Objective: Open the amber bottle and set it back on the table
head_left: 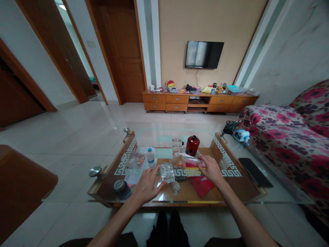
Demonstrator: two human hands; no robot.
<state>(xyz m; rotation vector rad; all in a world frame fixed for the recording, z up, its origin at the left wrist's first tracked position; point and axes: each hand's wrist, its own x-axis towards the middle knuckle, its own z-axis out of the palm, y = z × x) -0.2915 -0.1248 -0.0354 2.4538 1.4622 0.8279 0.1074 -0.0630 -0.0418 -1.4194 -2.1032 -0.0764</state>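
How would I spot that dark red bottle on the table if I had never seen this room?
Start at the glass coffee table in front of the flowered sofa. Look to its far side, just beyond the person's right hand. There stands the dark red bottle, upright with a black cap. It is the only deep red, see-through container; the small bottle to the left is clear with a blue cap.

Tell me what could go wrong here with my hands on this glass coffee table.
The left hand rests by a clear glass cup that could tip or slide on the glass table. The right hand, reaching toward a thin white item, might bump the red jar. The black phone lies near the table's edge and could get knocked off.
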